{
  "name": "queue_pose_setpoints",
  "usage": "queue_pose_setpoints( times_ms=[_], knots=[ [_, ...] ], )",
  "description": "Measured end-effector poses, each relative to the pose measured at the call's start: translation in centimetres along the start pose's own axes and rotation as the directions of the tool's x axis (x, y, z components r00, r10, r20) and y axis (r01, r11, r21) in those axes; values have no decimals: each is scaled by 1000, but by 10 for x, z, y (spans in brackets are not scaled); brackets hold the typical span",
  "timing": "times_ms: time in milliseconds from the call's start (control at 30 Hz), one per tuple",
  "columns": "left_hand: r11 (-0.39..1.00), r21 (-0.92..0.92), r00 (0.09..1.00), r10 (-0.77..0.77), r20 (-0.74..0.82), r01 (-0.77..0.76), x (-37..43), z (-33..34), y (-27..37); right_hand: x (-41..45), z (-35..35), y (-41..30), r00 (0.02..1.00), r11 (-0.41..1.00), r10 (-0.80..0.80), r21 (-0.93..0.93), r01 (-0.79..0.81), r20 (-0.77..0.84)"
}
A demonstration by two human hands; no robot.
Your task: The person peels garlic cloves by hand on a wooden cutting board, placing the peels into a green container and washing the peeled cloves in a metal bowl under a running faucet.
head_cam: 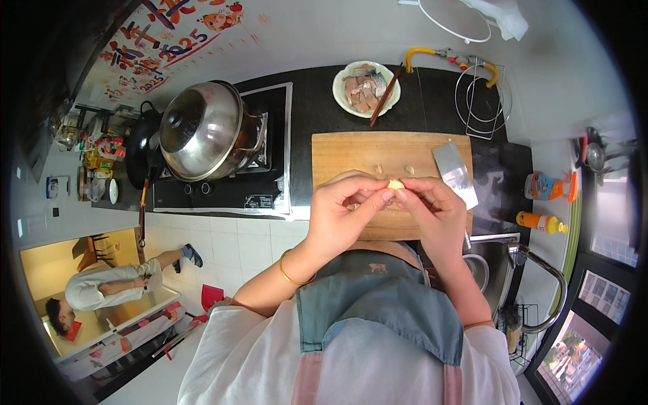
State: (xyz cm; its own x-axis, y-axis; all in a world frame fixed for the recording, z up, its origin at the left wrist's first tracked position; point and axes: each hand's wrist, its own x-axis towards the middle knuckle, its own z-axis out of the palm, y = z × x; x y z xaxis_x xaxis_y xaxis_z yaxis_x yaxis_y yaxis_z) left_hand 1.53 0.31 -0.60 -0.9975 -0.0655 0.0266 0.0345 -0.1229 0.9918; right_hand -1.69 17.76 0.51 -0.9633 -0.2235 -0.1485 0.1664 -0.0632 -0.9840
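Between the fingertips of both hands is a small pale yellow piece that looks like a garlic clove. My left hand pinches it from the left, and my right hand from the right, above a wooden cutting board. Two similar small pieces, one of them a clove, lie on the board beyond my fingers. A cleaver rests at the board's right side, its handle partly hidden by my right hand. Behind the board, a scalloped bowl holds cut fish pieces, with brown chopsticks laid across its right rim.
A lidded steel wok stands on the gas stove at left. The sink and curved faucet are at lower right, near spray and soap bottles. A wire rack stands behind. Another person is in the doorway, far left.
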Motion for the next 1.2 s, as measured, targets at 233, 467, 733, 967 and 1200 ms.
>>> queue_pose_setpoints(
  times_ms=[233, 467, 733, 967, 1200],
  knots=[
    [997, 48, 994, 68, -86, -64, -5, 8, -4, 4, -3, 4, 990, 968, -137, -207, 140, 26],
    [981, 192, 999, 20, -39, -12, -9, 6, -4, 4, -5, 3, 999, 989, 1, -148, 4, 32],
    [802, -457, 924, -333, 189, 383, -3, -4, -20, 1, -5, 1, 989, 987, 147, 65, -148, 14],
    [921, -232, 941, -265, 212, 312, 3, -10, -7, -2, -4, 1, 995, 983, -75, -159, 86, 72],
    [733, -528, 903, -366, 225, 429, 3, -10, -4, 1, -5, 3, 1000, 997, 22, -68, -22, -3]
  ],
)
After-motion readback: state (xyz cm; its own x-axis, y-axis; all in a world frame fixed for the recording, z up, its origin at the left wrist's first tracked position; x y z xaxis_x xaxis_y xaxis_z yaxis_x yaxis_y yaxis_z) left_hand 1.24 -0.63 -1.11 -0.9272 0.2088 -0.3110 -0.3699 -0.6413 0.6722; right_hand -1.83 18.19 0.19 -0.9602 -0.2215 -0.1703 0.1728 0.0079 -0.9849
